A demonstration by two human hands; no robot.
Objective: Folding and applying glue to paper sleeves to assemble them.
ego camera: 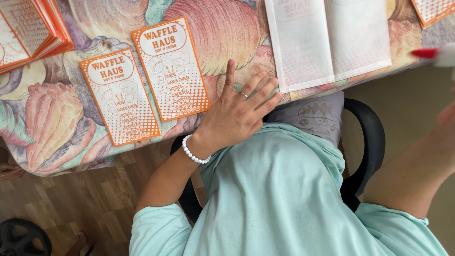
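Shell-patterned tabletop [57, 118] is touched at its edge by the left hand [237, 114], flat and open, just beside two orange cards [170, 68]. Right hand [448, 125]: grip cannot be told.

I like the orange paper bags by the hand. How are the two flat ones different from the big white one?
The two orange bags are printed all over with orange dots and a cartoon; the white bag is pale, its print only faint. The orange ones are smaller and lie tilted, side by side; the white one is larger and runs off the top edge. The left hand rests between them. All lie flat on the shell-patterned tablecloth.
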